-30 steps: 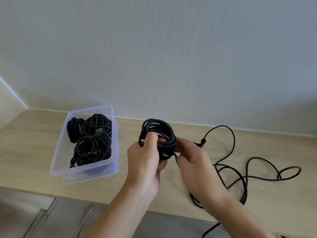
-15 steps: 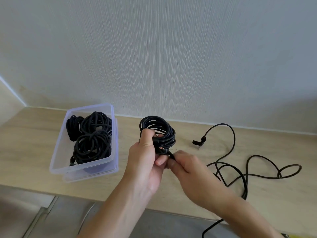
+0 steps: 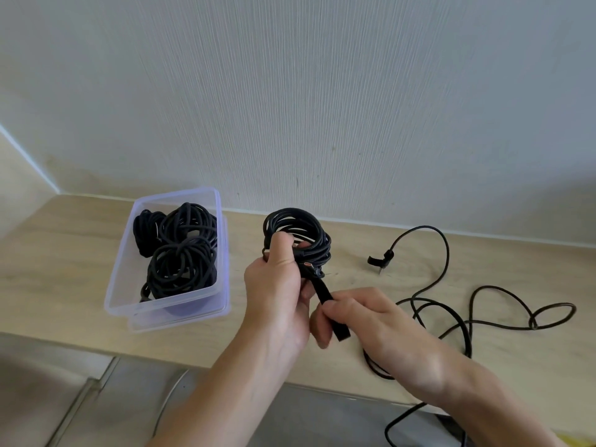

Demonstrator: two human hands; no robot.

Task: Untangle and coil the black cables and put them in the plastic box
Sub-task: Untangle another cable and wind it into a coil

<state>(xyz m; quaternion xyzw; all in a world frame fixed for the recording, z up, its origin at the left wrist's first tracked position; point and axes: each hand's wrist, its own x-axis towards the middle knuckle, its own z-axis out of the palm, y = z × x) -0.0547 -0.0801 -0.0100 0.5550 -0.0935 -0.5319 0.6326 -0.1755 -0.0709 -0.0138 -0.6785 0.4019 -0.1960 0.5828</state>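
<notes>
The desk (image 3: 64, 272) runs across the middle of the frame. At centre left the box (image 3: 122, 275) already holds two or three wound bundles (image 3: 183, 253). At the right a loose cable (image 3: 445, 275) sprawls in open loops, untouched, with its plug end lying near the wall.

The coil (image 3: 300, 227) is held up at the centre of the frame, above the desk and just right of the box. The left hand (image 3: 277, 285) grips it, thumb over the front of the turns and fingers curled round behind.

A second ago the right hand (image 3: 371, 317) was up against the coil's lower edge, fingers working at the plug. Now it has drawn away toward the lower right, pinching a flat black strap (image 3: 325, 301) between thumb and forefinger. The strap runs straight and taut from the coil down to that pinch. It looks like a hook-and-loop tie, though I can't be sure from here.

To my eye the winding of this cable is finished and the fastening has begun. The strap would go round the turns next, then the coil into the box, which leaves only the loose cable on the right.
</notes>
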